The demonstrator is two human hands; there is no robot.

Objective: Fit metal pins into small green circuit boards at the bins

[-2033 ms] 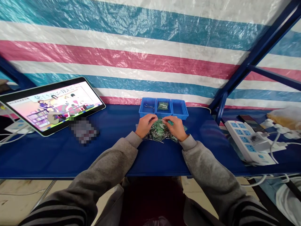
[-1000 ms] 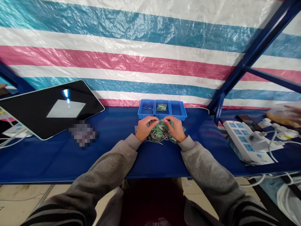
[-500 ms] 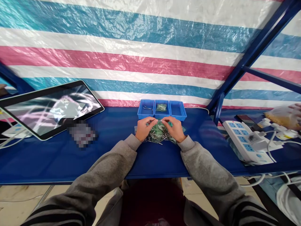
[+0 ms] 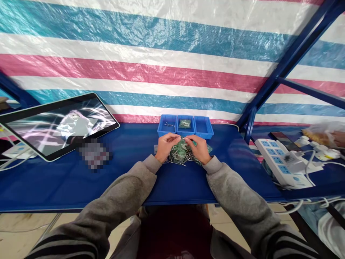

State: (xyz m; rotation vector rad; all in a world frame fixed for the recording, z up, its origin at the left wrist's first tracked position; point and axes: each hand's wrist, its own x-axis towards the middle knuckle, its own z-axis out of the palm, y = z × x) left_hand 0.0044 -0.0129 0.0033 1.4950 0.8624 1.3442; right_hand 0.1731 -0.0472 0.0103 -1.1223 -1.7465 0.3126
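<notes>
At the left end of the blue table [image 4: 54,187], a large tablet [image 4: 61,126] leans back at a slant, pale streaks lighting its screen, with white cables [image 4: 16,155] just beside its lower left edge. Right of it, a pixelated patch hides whatever lies there. Near the middle, the left hand [image 4: 166,146] reaches in from a grey sleeve [image 4: 129,183]; its grip is a pinch, thumb and forefinger closed on one end of a small slim piece [image 4: 183,137], too tiny to make out fully. Just behind stand three blue bins [image 4: 185,133] in a row: thin metal bits [image 4: 169,124] lie in the left one, a small green packet [image 4: 185,123] in the middle one. Between and below the hands spreads a heap of metal pins [image 4: 181,157] mixed with green plastic. The right hand [image 4: 201,148] mirrors the left, its fingertips pinching the slim piece's other end. Well to the right, a white power strip [image 4: 277,163] lies near a dark phone [image 4: 285,140]; farther over, another person's hand [image 4: 339,138] is at a clear bag [image 4: 318,133] with yellowish contents.
</notes>
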